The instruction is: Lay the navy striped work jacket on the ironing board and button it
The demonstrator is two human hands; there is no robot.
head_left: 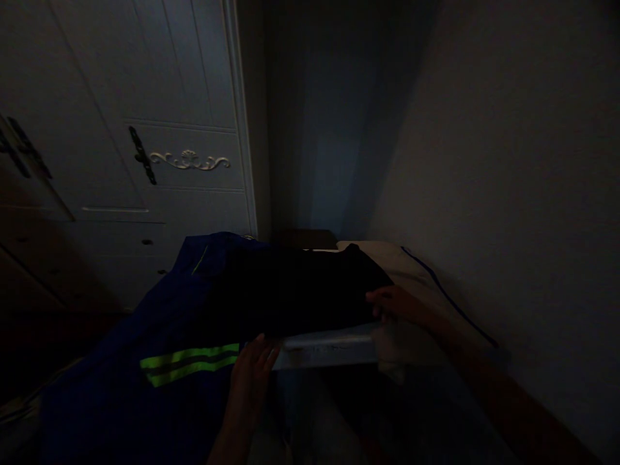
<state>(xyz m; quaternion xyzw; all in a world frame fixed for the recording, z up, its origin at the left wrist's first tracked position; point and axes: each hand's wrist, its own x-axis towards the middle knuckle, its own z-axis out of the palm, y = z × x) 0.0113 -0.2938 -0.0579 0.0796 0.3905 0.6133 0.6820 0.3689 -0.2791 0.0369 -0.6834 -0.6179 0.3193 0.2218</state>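
Observation:
The picture is very dark. A piece of black cloth [290, 290], perhaps a garment, lies spread in front of me, and its details are lost in shadow. At its right edge my right hand [392, 302] has its fingers curled and closed on the cloth. My left hand [252, 365] lies at the near edge, its fingers stretched out and touching the fabric. Under and left of the black cloth is a dark blue garment [111, 381] with bright green stripes [191, 363]. A pale, flat edge [329, 349] shows between my hands, just below the cloth.
A white wardrobe [194, 97] with dark handles and a carved ornament stands at the left. The wall [508, 161] rises close on the right. Beige fabric [411, 268] with a dark blue cord [455, 303] lies beside the black cloth.

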